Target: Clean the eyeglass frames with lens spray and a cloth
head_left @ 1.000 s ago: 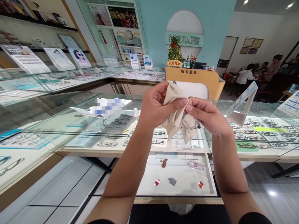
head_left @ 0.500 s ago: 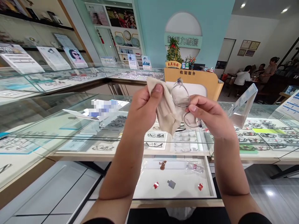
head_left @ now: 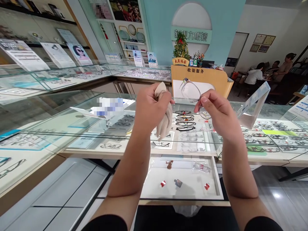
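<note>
My left hand is closed around a cream cleaning cloth, which hangs bunched below the fingers. In my right hand a pair of clear-framed eyeglasses is pinched near the bridge between thumb and fingers. One lens rim stands up and to the left of the fingertips; the other rim shows only partly beneath them. Cloth and glasses are apart, with a gap between the two hands. Both hands are raised over the glass display counter.
An open white drawer below the counter holds small red and grey items. Dark eyeglass frames lie in a row under the glass. A sign stand stands at the right, an open booklet at the left. People sit and stand far back right.
The cloth has come away from the glasses and is now bunched in my left hand. The glasses have turned slightly and shifted right with my right hand.
</note>
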Available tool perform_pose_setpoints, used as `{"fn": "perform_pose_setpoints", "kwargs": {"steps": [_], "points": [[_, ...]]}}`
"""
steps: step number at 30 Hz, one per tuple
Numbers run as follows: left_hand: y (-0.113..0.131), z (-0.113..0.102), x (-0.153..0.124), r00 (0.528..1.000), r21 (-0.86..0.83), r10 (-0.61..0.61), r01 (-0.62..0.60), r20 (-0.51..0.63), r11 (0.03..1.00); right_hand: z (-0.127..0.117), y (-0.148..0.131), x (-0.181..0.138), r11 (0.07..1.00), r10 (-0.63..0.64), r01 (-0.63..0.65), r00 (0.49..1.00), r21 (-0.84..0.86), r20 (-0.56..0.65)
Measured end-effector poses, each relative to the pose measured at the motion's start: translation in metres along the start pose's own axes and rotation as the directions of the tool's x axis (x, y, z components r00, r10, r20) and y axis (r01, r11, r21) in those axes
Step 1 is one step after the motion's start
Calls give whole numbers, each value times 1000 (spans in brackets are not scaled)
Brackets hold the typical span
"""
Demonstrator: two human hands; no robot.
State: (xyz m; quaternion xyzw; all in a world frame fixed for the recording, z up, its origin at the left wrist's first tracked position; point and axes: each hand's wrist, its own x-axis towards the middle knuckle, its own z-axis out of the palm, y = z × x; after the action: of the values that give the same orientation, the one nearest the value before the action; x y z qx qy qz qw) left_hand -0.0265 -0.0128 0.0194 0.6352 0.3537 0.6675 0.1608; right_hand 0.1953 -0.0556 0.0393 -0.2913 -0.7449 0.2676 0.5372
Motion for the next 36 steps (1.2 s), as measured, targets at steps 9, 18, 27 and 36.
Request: {"fn": "perform_pose_setpoints", "kwargs": {"steps": [9,18,27,36], "points": [[22,-2,-6,967,23,218,-222,134,975,2,-4,-5,999,-2,-1,998,-46,-70],[21,0,-6,945,89,289,-304,150,948,-2,-13,-10,992,-19,12,998,-126,-58],[27,3,-11,959,119,281,-283,36,952,1,-5,-9,954,-190,133,962,-270,-196],[29,-2,-11,977,61,169,-163,-128,985,-1,3,-14,826,-366,210,905,-523,-215]]}}
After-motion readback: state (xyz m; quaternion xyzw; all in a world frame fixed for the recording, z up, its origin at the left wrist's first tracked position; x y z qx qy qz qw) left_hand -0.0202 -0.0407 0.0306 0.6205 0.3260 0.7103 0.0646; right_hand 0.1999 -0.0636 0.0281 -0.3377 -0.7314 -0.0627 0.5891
